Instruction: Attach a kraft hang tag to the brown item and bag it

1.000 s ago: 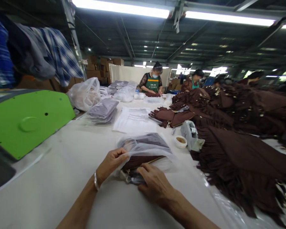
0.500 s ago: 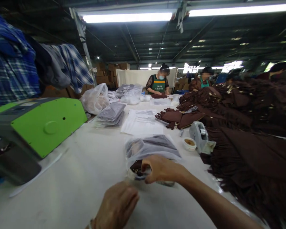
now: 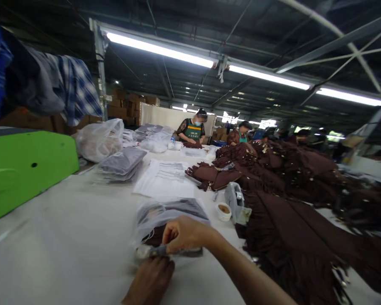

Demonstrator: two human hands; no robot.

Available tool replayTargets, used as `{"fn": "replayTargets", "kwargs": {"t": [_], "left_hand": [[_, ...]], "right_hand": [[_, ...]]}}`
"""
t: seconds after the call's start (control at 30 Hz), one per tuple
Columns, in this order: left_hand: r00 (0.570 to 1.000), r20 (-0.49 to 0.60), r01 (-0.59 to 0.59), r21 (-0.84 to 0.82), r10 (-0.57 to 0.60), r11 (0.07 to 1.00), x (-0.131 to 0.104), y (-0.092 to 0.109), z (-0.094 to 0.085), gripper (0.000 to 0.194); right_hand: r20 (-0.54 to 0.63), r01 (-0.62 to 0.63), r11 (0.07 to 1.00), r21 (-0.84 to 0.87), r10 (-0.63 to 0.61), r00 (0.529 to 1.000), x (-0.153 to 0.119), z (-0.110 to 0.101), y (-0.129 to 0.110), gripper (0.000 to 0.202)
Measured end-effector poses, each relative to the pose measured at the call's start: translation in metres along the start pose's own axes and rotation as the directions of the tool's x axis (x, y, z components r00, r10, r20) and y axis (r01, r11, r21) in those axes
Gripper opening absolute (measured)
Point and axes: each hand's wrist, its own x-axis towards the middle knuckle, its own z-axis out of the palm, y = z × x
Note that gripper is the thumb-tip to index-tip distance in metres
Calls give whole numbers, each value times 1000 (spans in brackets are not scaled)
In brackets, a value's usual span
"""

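Observation:
A clear plastic bag [image 3: 178, 209] with a dark brown fringed item partly inside lies on the white table [image 3: 82, 228], its open edge toward me. My right hand [image 3: 186, 234] is pinched at that edge, over the brown material. Just below it, my left hand [image 3: 154, 273] has its fingers curled against the near edge of the bag. A narrow grey piece [image 3: 158, 250] runs between the two hands. What my left fingers grip is hidden.
A green machine [image 3: 34, 165] stands at left, near bagged grey items [image 3: 122, 163]. White sheets [image 3: 165, 178] lie behind the bag. A tape dispenser [image 3: 236, 201], a small tub [image 3: 224, 211] and heaped brown fringed bags [image 3: 288, 228] are at right. A co-worker [image 3: 193, 127] stands beyond.
The view has swung right and tilted. My left hand has moved up to the bag's near edge, and my right fingers have closed from a wide curl into a pinch.

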Motion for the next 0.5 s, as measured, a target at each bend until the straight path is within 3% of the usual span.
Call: {"fn": "replayTargets", "kwargs": {"t": [0.23, 0.37, 0.5], "left_hand": [[974, -192, -133, -44, 123, 990, -6, -8, -30, 25], [989, -106, -118, -109, 107, 987, -21, -14, -47, 27], [995, 91, -19, -232, 41, 972, -33, -17, -57, 20]], "right_hand": [[-127, 88, 956, -280, -128, 984, -10, 38, 24, 18], [-169, 122, 886, -447, -218, 961, -11, 69, 19, 15], [-245, 105, 850, -517, -264, 933, -11, 86, 12, 22]]}}
